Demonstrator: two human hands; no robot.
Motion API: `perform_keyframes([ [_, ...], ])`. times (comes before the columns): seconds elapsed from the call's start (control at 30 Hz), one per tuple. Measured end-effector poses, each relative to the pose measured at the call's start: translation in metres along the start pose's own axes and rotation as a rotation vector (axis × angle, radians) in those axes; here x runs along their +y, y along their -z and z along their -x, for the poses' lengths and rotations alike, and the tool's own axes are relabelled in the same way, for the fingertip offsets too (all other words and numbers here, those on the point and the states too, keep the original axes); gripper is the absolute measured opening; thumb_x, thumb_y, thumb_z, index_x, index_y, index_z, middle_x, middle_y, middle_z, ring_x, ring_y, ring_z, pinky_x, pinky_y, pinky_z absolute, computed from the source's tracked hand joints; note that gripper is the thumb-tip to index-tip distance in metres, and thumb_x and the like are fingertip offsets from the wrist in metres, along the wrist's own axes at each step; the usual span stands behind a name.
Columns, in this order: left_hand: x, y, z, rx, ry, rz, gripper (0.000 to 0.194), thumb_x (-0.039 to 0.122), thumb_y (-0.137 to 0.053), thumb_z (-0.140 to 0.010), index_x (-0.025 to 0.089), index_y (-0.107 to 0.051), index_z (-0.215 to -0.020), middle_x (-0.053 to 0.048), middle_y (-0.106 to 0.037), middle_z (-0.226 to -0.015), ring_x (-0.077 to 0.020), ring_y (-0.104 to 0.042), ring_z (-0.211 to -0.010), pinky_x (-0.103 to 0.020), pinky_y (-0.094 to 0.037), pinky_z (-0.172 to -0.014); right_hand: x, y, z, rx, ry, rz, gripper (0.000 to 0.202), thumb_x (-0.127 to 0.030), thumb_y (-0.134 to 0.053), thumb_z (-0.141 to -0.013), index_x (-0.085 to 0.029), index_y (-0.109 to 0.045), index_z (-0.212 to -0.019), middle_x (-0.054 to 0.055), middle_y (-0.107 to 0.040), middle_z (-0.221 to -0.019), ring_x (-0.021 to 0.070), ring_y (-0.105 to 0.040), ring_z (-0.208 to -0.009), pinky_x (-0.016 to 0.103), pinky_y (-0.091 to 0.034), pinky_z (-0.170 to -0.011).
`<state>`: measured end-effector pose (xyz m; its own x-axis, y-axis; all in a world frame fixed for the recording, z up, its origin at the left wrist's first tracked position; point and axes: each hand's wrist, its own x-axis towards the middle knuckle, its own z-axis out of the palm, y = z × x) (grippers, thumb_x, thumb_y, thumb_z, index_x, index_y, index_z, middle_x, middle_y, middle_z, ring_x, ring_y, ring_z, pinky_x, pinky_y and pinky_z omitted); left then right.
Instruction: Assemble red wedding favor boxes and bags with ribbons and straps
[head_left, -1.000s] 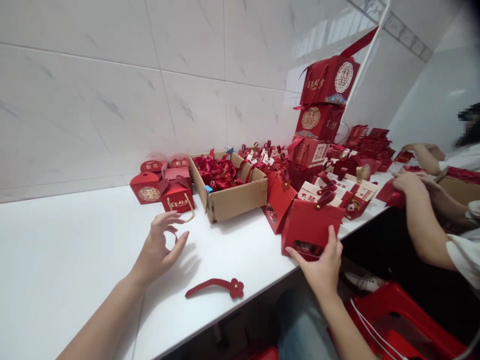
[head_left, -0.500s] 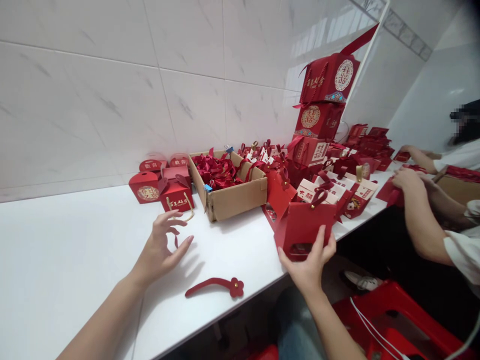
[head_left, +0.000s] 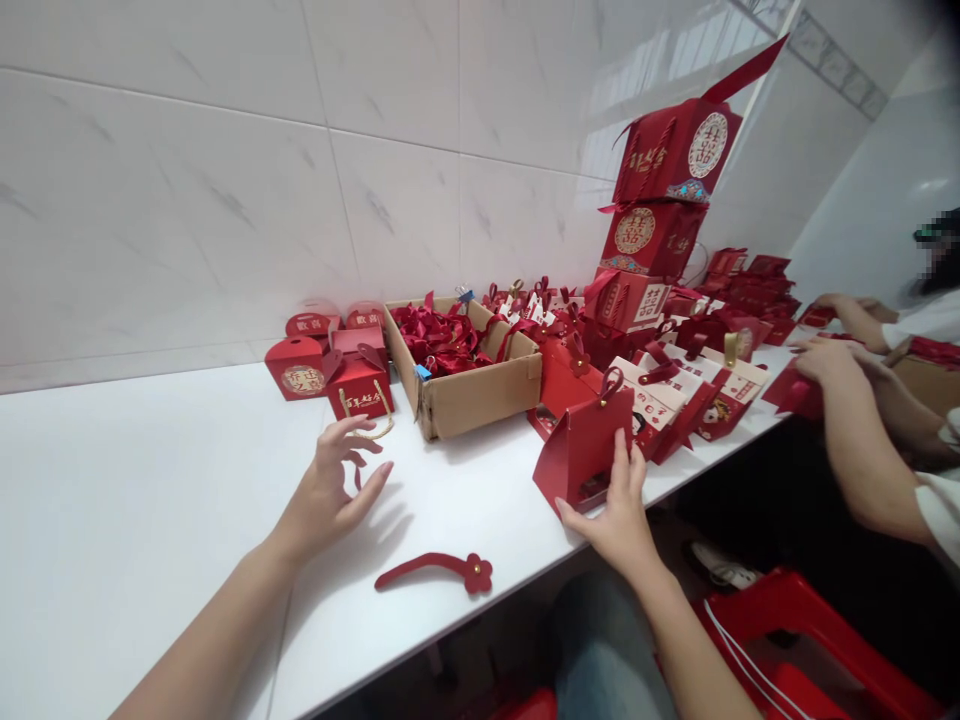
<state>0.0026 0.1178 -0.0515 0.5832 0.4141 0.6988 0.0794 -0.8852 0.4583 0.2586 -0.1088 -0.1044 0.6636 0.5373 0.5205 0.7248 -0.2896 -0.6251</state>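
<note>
My right hand (head_left: 619,510) is on a red gift box (head_left: 589,440) with a looped strap on top, thumb at its lower edge and fingers against its side. The box stands upright near the table's front edge. My left hand (head_left: 334,490) hovers over the white table (head_left: 150,480) with its fingers apart and nothing in them. To the right of and below it lies a red strap with a flower end (head_left: 476,573). Small red boxes (head_left: 360,388) with a gold cord handle stand just beyond my left hand.
A cardboard box (head_left: 484,400) of red ribbons sits mid-table. Behind and right are many red and white gift boxes (head_left: 739,390) and a tall stack (head_left: 660,235). At the right, another person's arms (head_left: 855,440) work near a red stool (head_left: 825,640).
The red box under my right hand has turned and now shows its side at more of an angle. My left hand has kept its pose, and the view has shifted slightly.
</note>
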Motion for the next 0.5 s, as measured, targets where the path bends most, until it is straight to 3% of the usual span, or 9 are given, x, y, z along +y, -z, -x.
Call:
perform_keyframes([
  [0.27,0.001,0.0,0.001,-0.005,0.009,-0.02,0.055,0.02,-0.057,-0.082,0.027,-0.027,-0.127,-0.01,-0.045,-0.118,-0.0181,-0.061,-0.086,-0.027,-0.053,-0.055,0.003,-0.001,0.004,0.023,0.006,-0.038,0.11,-0.039,-0.071,-0.065,-0.022,0.0,-0.148,0.02,-0.006,-0.146,0.0393,-0.018,-0.136,0.055,-0.035,-0.1],
  [0.4,0.0,0.001,0.0,0.007,0.034,-0.004,0.055,0.02,-0.058,-0.081,0.028,-0.028,-0.127,-0.011,-0.045,-0.117,-0.0187,-0.061,-0.086,-0.025,-0.053,-0.049,0.006,0.004,0.018,0.08,0.053,-0.086,0.108,-0.038,-0.071,-0.064,-0.021,-0.005,-0.148,0.019,-0.01,-0.146,0.0379,-0.017,-0.137,0.056,-0.031,-0.102],
  [0.5,0.0,0.002,0.0,0.01,0.048,0.023,0.056,0.02,-0.059,-0.081,0.029,-0.028,-0.127,-0.011,-0.045,-0.117,-0.0192,-0.061,-0.086,-0.023,-0.051,-0.045,0.014,0.009,0.034,0.162,0.066,-0.202,0.11,-0.037,-0.073,-0.061,-0.022,-0.006,-0.148,0.018,-0.014,-0.145,0.0363,-0.025,-0.134,0.056,-0.031,-0.103],
])
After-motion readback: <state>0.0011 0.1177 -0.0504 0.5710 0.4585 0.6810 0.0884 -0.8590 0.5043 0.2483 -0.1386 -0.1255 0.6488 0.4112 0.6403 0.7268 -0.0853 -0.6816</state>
